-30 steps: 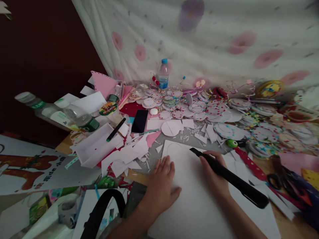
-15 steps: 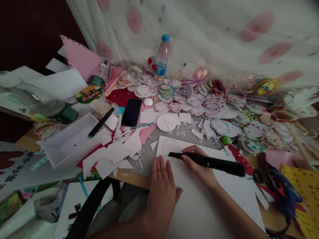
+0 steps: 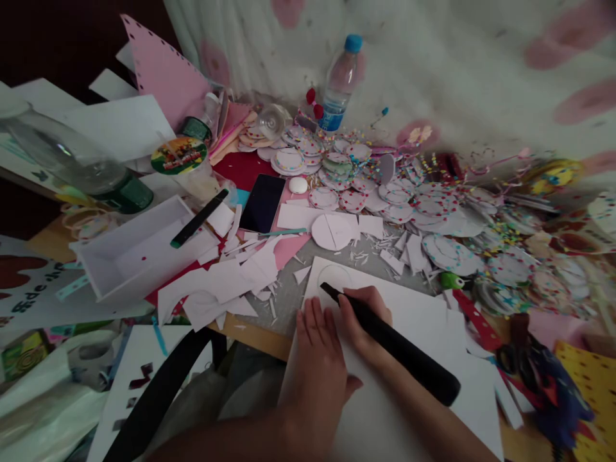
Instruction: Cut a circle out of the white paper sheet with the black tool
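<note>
My left hand (image 3: 320, 359) lies flat on a large white sheet (image 3: 385, 398), fingers stretched toward its far left corner. In my right hand (image 3: 363, 317) is a black utility knife (image 3: 404, 353), its handle slanting back over the wrist. The knife's tip is at the lower left of a thin circle outline (image 3: 335, 267) on the sheet, just beyond my left fingertips. Whether the tip touches the paper I cannot tell. Just past the sheet lies a white paper disc (image 3: 333, 232) with a line across it.
Paper offcuts (image 3: 231, 282) cover the grey mat to the left, near a phone (image 3: 262, 203) and a white box (image 3: 135, 250). Decorated paper discs (image 3: 433, 205) are piled at the back, with a water bottle (image 3: 341, 83) behind them. Scissors (image 3: 514, 356) lie at right.
My right hand has turned the knife from nearly level to a steep slant, its tip moving up to the circle. My left hand stays flat. The camera view has shifted.
</note>
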Motion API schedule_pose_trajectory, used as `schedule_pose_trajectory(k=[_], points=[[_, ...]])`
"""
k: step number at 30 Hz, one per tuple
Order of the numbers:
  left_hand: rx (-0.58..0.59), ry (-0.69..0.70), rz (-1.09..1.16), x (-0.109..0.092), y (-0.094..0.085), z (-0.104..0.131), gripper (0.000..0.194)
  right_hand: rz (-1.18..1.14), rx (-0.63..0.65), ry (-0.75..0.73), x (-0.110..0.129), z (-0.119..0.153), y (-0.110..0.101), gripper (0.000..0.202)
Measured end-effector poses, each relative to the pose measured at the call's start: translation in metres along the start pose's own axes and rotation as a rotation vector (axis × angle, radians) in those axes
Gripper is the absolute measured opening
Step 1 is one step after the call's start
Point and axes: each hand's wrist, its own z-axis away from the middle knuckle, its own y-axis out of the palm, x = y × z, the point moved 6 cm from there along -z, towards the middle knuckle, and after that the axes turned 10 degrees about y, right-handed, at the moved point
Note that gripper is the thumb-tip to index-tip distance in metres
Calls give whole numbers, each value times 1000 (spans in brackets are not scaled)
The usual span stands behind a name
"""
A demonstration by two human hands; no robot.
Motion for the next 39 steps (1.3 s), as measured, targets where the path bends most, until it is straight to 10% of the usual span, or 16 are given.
schedule_pose_trajectory(k=[39], points=[[8, 18, -7, 1, -7, 1, 110, 25, 231, -242, 6, 0, 2, 7]])
